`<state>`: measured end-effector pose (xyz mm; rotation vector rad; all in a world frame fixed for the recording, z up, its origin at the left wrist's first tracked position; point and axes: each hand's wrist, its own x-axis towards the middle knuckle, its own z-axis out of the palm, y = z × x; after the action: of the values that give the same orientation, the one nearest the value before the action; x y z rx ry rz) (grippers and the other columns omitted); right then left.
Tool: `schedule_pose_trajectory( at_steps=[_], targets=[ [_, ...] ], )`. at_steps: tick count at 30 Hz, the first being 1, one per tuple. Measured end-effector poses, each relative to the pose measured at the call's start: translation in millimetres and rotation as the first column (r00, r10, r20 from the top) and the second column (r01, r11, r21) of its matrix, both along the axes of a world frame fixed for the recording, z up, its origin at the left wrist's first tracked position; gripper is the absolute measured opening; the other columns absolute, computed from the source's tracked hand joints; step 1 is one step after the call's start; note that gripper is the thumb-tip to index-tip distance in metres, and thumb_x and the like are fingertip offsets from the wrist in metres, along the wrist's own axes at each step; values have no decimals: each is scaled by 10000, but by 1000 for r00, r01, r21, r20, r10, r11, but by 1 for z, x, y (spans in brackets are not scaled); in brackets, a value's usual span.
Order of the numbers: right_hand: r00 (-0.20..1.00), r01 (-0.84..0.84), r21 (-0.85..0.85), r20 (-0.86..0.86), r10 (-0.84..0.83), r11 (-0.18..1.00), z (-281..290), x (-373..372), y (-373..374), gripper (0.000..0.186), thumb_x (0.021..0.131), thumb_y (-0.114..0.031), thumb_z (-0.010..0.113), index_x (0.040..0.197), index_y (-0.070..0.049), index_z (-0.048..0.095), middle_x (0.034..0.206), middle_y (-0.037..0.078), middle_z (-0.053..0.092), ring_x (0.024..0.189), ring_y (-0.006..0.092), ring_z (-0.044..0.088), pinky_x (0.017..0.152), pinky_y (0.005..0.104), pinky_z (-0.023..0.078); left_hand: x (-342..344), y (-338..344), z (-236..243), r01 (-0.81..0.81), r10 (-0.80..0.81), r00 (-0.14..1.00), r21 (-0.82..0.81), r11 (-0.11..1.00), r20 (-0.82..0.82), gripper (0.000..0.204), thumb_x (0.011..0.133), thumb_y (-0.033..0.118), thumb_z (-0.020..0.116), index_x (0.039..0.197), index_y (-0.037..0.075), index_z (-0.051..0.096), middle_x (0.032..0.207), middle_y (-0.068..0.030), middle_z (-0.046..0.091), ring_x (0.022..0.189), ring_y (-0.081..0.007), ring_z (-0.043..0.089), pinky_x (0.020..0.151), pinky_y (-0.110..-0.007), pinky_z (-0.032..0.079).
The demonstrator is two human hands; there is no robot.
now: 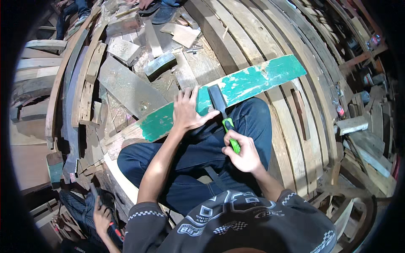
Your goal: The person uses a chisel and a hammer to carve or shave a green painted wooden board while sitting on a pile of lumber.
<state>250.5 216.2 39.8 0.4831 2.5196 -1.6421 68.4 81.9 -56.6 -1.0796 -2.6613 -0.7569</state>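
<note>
A long wooden plank [265, 80] with worn, chipped green paint lies slantwise across my lap. My left hand [185, 110] grips it left of the middle, fingers over its far edge, thumb stretched toward a tool's blade. That tool has a broad, flat, dark grey metal blade [217, 99], which lies over the painted face; whether it is a file or a chisel I cannot tell. My right hand [241, 152] is closed around its green and black handle [230, 125], close to my right knee. Bare wood shows at the plank's lower left end [126, 138].
Long curved timbers [253, 42] run along the right. Offcuts, a wide board [128, 86] and a block [160, 65] lie ahead amid shavings. At lower left, another person's hand [102, 217] is beside a red-handled tool [116, 231]. Another person's shoe [165, 14] shows at the far side.
</note>
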Motion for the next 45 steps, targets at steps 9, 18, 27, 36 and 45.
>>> schedule_pose_trajectory(
  at_steps=[9,18,27,36,45],
  targets=[
    [999,3,5,-41,-3,1000,-1,-4,-2,167,784,-79,670,854,-21,530,723,162,567,683,367,629,650,385,486,-1,-1,-2,3,-4,999,17,1000,32,982,681,694,732,1328,-24,551,1199,-201,584,1090,-389,538,979,-525,400],
    [998,-8,1,-69,8,1000,-9,6,5,152,788,-74,659,852,-30,529,708,157,537,638,355,586,626,381,467,1,-3,-1,4,-3,999,22,1000,-38,969,653,699,765,1325,34,553,1224,-163,574,1063,-388,557,939,-520,421],
    [999,-3,-17,-52,3,1000,-5,9,2,163,779,-58,667,867,-25,534,733,166,566,725,405,616,664,387,483,1,-2,-3,9,-9,999,8,1000,-51,1051,620,754,748,1311,-15,556,1212,-191,582,1088,-381,549,956,-514,421],
    [990,-33,3,-140,33,999,-9,11,3,153,776,-44,651,849,-13,520,727,151,538,697,396,590,659,374,473,1,-2,5,36,-36,999,25,999,-26,1104,610,770,746,1337,-36,539,1226,-197,571,1114,-389,528,987,-514,402],
    [985,-28,-32,-170,22,999,-12,14,0,156,761,-15,644,848,-8,515,738,143,529,663,347,555,664,346,468,2,-2,7,21,-20,998,-5,1000,61,1115,603,771,750,1344,-33,531,1225,-191,562,1109,-393,520,980,-530,395]
  ],
)
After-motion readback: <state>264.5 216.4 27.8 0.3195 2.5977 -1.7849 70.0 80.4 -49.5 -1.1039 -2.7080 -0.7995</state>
